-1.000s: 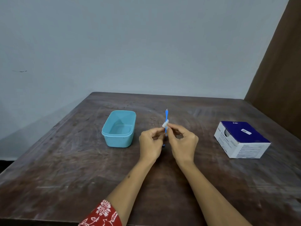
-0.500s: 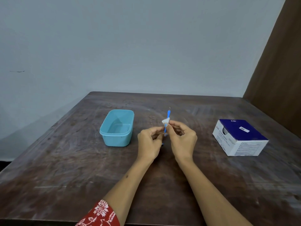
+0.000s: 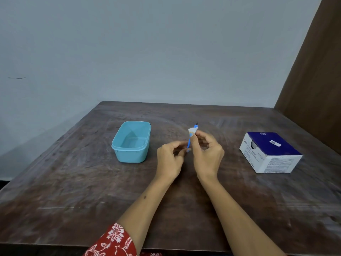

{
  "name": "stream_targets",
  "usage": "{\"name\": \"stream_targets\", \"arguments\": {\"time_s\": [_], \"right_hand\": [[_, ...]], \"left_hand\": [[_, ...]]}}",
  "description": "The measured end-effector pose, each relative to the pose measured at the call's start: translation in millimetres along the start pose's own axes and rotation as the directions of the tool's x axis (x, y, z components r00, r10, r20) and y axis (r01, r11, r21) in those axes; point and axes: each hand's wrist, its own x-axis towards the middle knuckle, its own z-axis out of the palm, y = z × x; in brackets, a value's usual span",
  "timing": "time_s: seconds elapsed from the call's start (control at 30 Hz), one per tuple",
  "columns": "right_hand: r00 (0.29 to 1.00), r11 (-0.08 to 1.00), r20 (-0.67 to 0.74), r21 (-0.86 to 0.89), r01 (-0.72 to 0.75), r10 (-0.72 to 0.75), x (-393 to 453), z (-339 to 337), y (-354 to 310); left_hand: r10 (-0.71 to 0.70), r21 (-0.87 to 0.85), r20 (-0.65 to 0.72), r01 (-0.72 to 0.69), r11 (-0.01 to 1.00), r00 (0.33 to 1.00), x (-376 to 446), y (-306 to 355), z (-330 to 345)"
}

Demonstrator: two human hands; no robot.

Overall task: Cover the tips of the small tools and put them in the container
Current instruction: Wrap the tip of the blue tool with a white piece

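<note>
A thin blue tool (image 3: 189, 143) stands nearly upright above the middle of the table, its dark tip leaning slightly right. My left hand (image 3: 170, 159) pinches its lower end. My right hand (image 3: 206, 154) pinches a small white cover piece (image 3: 192, 130) against the shaft just below the tip. The light blue plastic container (image 3: 118, 145) sits open on the table to the left of my hands, with nothing visible inside.
A white and dark blue cardboard box (image 3: 270, 152) lies on the table to the right. The dark wooden table (image 3: 73, 191) meets a pale wall behind. A brown panel (image 3: 313, 71) stands at the far right.
The tool has tilted so its tip leans right. The white piece sits closer to the tip than before. Both hands stay in about the same spot.
</note>
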Motion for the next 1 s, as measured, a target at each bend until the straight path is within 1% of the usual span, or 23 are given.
{"name": "stream_targets", "arguments": {"time_s": [0.07,0.13,0.2,0.33,0.37,0.5,0.53,0.57,0.63,0.7,0.73,0.87,0.9,1.0], "right_hand": [[0.999,1.0,0.024,-0.019,-0.024,0.025,-1.1,1.6,1.1],[0.995,0.998,0.083,-0.048,-0.049,0.053,-3.0,3.9,2.2],[0.994,0.998,0.101,-0.058,-0.031,0.037,-4.2,5.1,1.2],[0.999,1.0,-0.041,0.009,0.006,-0.005,0.7,0.9,-1.1],[0.999,1.0,-0.046,0.014,0.001,0.0,1.4,0.6,-1.2],[0.996,0.998,0.069,-0.029,-0.058,0.06,-0.4,3.7,1.8],[0.995,0.998,0.08,-0.034,-0.056,0.058,-1.1,4.1,1.4],[0.997,0.998,0.066,-0.028,-0.048,0.05,-1.0,4.0,0.8],[0.999,0.999,-0.015,0.026,-0.036,0.037,0.9,2.1,-1.1],[0.995,0.995,-0.081,0.083,-0.048,0.055,3.7,0.1,-1.2],[0.995,0.995,-0.078,0.083,-0.058,0.064,4.2,0.1,-0.2],[0.996,0.997,0.052,0.001,-0.077,0.077,0.2,3.9,4.2],[0.997,0.998,0.044,0.005,-0.07,0.07,0.1,4.1,4.0],[0.995,0.993,-0.066,0.095,-0.067,0.073,4.0,0.9,0.5]], "left_hand": [[0.023,0.035,-0.036,-0.022,0.999,0.999,-0.9,0.1,-1.7],[0.043,0.07,-0.093,-0.037,0.997,0.995,0.1,-0.5,-4.1],[0.058,0.096,-0.105,-0.048,0.994,0.993,0.6,-0.8,-5.8],[0.096,0.133,-0.005,-0.095,0.987,0.995,-1.0,-0.1,-3.3],[0.107,0.144,0.006,-0.107,0.984,0.994,-1.8,0.3,-2.8],[0.12,0.141,-0.02,-0.116,0.983,0.993,-1.9,0.3,-4.8],[0.123,0.151,-0.031,-0.117,0.982,0.992,-1.9,0.0,-5.7],[0.126,0.17,-0.037,-0.118,0.978,0.991,-1.6,-0.6,-5.9],[0.123,0.208,-0.029,-0.115,0.971,0.992,-2.1,-1.1,-5.6],[0.126,0.24,-0.006,-0.121,0.963,0.992,-2.6,-1.2,-3.7],[0.133,0.25,-0.004,-0.127,0.96,0.991,-2.7,-1.2,-3.4],[0.175,0.254,-0.029,-0.162,0.953,0.984,-1.7,-0.2,-7.5],[0.183,0.268,-0.03,-0.169,0.948,0.983,-1.4,-0.1,-8.2],[0.213,0.287,-0.004,-0.203,0.936,0.977,-2.4,1.9,-6.3]]}}
